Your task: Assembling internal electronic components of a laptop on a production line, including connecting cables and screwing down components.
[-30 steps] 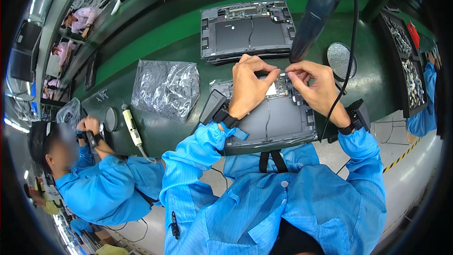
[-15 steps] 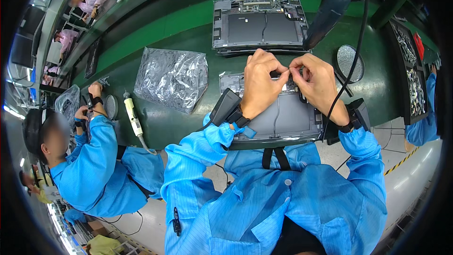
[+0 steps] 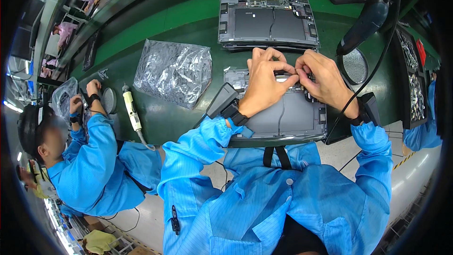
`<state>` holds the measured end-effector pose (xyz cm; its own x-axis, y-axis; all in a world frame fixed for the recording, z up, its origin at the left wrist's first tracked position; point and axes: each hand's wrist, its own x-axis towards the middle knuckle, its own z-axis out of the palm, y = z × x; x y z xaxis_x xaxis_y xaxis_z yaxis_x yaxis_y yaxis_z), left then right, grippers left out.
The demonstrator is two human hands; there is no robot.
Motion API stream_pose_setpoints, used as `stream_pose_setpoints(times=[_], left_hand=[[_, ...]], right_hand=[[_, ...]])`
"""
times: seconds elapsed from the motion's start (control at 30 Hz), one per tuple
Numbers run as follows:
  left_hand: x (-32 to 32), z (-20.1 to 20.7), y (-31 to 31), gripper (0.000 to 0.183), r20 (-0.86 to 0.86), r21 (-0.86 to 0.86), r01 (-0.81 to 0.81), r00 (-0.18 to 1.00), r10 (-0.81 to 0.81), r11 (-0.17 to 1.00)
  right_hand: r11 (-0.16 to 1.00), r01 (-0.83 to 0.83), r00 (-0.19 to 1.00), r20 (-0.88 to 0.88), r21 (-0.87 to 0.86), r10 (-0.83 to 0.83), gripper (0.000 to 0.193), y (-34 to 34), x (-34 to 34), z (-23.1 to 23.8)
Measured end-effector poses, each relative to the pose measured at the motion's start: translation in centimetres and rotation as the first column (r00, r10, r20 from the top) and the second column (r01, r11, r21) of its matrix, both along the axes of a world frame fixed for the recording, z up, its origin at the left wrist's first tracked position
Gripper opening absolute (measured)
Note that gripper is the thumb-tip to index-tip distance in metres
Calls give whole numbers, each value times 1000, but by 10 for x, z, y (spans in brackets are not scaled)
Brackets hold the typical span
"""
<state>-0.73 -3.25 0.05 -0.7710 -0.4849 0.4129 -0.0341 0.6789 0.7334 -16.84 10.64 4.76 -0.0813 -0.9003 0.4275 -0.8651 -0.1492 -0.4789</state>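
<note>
An opened laptop base (image 3: 302, 115) with bare inner parts lies at the table's front edge. Over its far, circuit-board side, my left hand (image 3: 264, 85) is closed in a pinch, thumb against forefinger. Close beside it, my right hand (image 3: 325, 82) is likewise pinched, its fingertips almost meeting the left ones. Whatever small thing lies between the fingertips is too tiny to make out. The hands hide part of the board below. Just beyond is a stack of similar laptop bases (image 3: 257, 23), the top one showing a large black battery.
A shiny plastic bag (image 3: 172, 73) and a pale electric screwdriver (image 3: 132, 108) lie to the left. At right are a dark hand-held tool (image 3: 363, 23), a round metal dish (image 3: 355, 66), a cable and a parts tray (image 3: 415, 92). A co-worker (image 3: 89, 160) sits at left.
The whole view has shifted a little. My hands stay pinched over the laptop base, with the fingertips slightly rearranged. The dark tool appears farther right, and the co-worker's hands have moved slightly.
</note>
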Motion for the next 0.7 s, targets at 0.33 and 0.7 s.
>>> stream_pose_setpoints(times=[0.33,0.7], left_hand=[[27,6,-8,26,4,-197,2,1000,-1,981],[34,-6,-9,34,7,-304,7,1000,-5,953]], right_hand=[[991,-27,999,46,129,22,17,-8,-5,-9],[990,10,1000,27,138,-14,17,-25,3,-12]])
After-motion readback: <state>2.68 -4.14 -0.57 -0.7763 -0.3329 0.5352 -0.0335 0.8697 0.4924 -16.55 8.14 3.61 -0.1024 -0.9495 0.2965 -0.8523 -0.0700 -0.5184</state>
